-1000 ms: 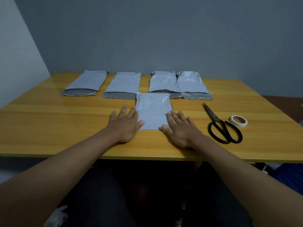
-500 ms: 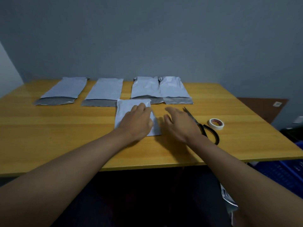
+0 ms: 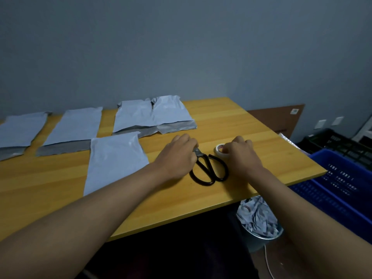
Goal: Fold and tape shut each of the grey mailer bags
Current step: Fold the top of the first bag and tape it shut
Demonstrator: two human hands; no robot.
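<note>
Your wooden surface (image 3: 231,121) carries the whole job, smooth yellow planks with a hard front edge. Four grey mailer bags (image 3: 74,125) lie in a row toward 11 and 12 o'clock, flat, their darker open flaps facing you, the two at 12 overlapping. A fifth, the folded bag (image 3: 114,160), lies nearer at 10 o'clock of your hands, untouched by either and not yet taped. These bags look thin, light, slick film: they will likely slide and spring open, so you should pin the fold flat with a palm and take hold at the flap edge.

At 4 o'clock, off the surface, sits a blue crate (image 3: 346,190), with a bin of shredded scraps (image 3: 259,220) below the edge.

Your left hand (image 3: 177,156) covers the blades of the black scissors (image 3: 209,170); whether its fingers grip cannot be told. The looped handles point toward you. Your right hand (image 3: 241,156) curls its fingers around the small white tape roll (image 3: 220,150), a stiff ring just beside the scissors at 3 o'clock.
</note>
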